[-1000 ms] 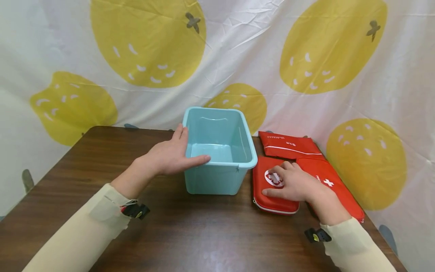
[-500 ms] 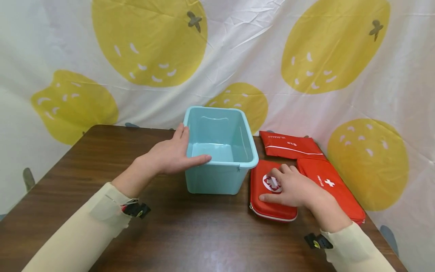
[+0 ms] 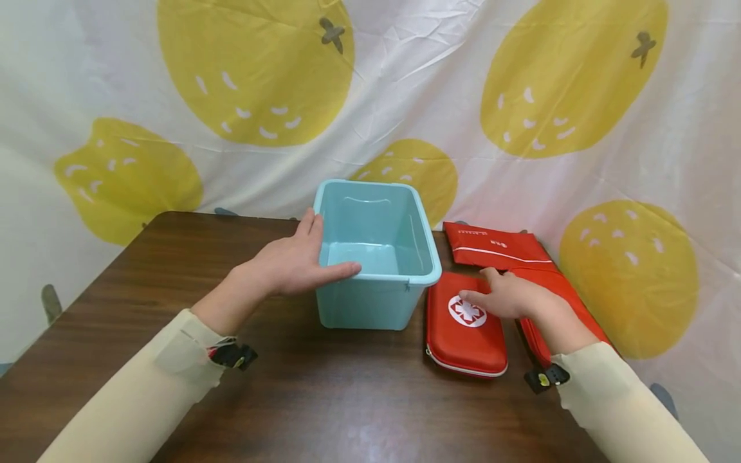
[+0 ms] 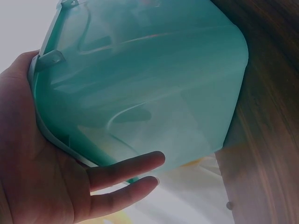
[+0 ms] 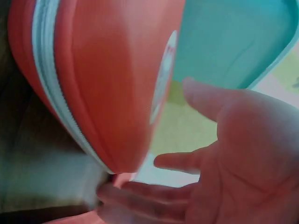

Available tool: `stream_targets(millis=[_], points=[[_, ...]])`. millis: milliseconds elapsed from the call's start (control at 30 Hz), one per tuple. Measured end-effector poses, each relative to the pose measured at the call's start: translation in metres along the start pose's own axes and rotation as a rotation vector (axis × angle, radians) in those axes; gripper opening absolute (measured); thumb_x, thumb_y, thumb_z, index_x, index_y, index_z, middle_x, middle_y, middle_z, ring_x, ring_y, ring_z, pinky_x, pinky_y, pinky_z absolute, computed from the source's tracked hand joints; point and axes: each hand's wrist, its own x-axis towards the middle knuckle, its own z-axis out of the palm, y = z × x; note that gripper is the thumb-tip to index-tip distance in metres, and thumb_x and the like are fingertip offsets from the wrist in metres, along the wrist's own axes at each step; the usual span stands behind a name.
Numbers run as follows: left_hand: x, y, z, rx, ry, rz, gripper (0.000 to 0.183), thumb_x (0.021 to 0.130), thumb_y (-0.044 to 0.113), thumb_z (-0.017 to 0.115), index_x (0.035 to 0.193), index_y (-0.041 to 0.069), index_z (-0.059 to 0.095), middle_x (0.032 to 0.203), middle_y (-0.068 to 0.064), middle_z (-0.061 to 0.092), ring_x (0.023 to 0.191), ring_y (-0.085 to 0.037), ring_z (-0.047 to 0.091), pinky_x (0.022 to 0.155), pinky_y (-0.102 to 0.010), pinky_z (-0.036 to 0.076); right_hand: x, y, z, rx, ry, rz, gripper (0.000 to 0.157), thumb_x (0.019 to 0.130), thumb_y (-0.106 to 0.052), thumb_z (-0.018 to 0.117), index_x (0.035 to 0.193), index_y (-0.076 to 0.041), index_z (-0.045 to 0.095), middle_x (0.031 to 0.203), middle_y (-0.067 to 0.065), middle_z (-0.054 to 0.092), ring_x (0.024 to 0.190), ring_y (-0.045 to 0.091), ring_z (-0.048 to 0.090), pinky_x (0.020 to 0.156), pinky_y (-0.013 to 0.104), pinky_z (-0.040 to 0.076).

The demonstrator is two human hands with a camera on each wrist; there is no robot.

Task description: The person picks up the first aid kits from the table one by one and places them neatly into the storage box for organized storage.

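Observation:
A light teal plastic bin (image 3: 376,302) stands upright on the table. My left hand (image 3: 286,263) rests against its left rim with straight fingers, the thumb lying across the near rim. In the left wrist view, two fingers (image 4: 128,170) extend along the bin's outer wall. My right hand (image 3: 515,296) hovers over the far right part of a red zippered hard case (image 3: 466,344) bearing a white round emblem. Its fingers are spread and loosely bent, holding nothing; the right wrist view shows the palm (image 5: 252,154) apart from the case.
A flat red pouch (image 3: 500,249) lies at the back right. Another red pouch (image 3: 547,276) lies beside the case, partly hidden by my right forearm. A lemon-print cloth (image 3: 405,83) hangs behind the brown wooden table (image 3: 324,399).
The red case has shifted slightly toward me and left, against the bin's side. My right hand has then lifted from it and moved back and right. The left hand stays put.

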Motion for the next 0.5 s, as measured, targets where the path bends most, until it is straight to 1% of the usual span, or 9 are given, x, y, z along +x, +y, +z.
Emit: stream_targets(millis=[67, 133, 233, 300, 400, 500], points=[[0.000, 0.000, 0.001, 0.001, 0.000, 0.001, 0.132, 0.093, 0.090, 0.049, 0.174, -0.002, -0.001, 0.185, -0.022, -0.004, 0.142, -0.048, 0.061, 0.109, -0.060, 0.054, 0.005, 0.004, 0.000, 0.081, -0.058, 0.030, 0.095, 0.103, -0.055, 0.069, 0.165, 0.005, 0.029, 0.131, 0.027, 0.059, 0.108, 0.036, 0.064, 0.080, 0.047, 0.065], [0.001, 0.001, 0.001, 0.002, 0.001, 0.001, 0.132, 0.093, 0.090, 0.049, 0.174, -0.002, 0.000, 0.185, -0.022, -0.004, 0.142, -0.048, 0.060, 0.109, -0.060, 0.054, 0.010, 0.008, 0.001, 0.163, -0.111, 0.059, 0.098, 0.103, -0.055, 0.070, 0.166, 0.005, 0.025, 0.126, 0.024, 0.059, 0.104, 0.032, 0.066, 0.075, 0.043, 0.066], [0.002, 0.002, 0.002, 0.003, 0.004, 0.002, 0.132, 0.093, 0.090, 0.048, 0.174, -0.002, 0.000, 0.185, -0.022, -0.003, 0.142, -0.048, 0.060, 0.109, -0.059, 0.055, 0.015, 0.012, 0.002, 0.235, -0.146, 0.092, 0.101, 0.101, -0.057, 0.072, 0.165, 0.005, 0.024, 0.127, 0.023, 0.057, 0.108, 0.033, 0.066, 0.076, 0.044, 0.068], [0.002, 0.003, 0.003, 0.002, 0.006, 0.002, 0.132, 0.093, 0.090, 0.049, 0.174, -0.002, 0.000, 0.185, -0.022, -0.003, 0.142, -0.048, 0.060, 0.108, -0.059, 0.055, 0.018, 0.016, 0.002, 0.264, -0.159, 0.099, 0.102, 0.100, -0.058, 0.072, 0.165, 0.005, 0.023, 0.128, 0.024, 0.057, 0.110, 0.035, 0.066, 0.079, 0.046, 0.068], [0.003, 0.003, 0.003, -0.001, 0.006, -0.001, 0.132, 0.093, 0.089, 0.050, 0.175, -0.002, 0.000, 0.185, -0.021, -0.003, 0.142, -0.047, 0.061, 0.108, -0.059, 0.055, 0.020, 0.019, 0.003, 0.303, -0.165, 0.103, 0.103, 0.100, -0.059, 0.072, 0.165, 0.003, 0.022, 0.131, 0.024, 0.057, 0.114, 0.037, 0.065, 0.082, 0.048, 0.068], [0.003, 0.004, 0.004, -0.003, 0.001, -0.001, 0.132, 0.093, 0.089, 0.049, 0.175, -0.002, 0.000, 0.185, -0.021, -0.004, 0.142, -0.048, 0.061, 0.109, -0.059, 0.055, 0.021, 0.021, 0.004, 0.370, -0.167, 0.105, 0.106, 0.100, -0.057, 0.074, 0.166, 0.002, 0.017, 0.134, 0.024, 0.056, 0.118, 0.036, 0.063, 0.085, 0.048, 0.068]])
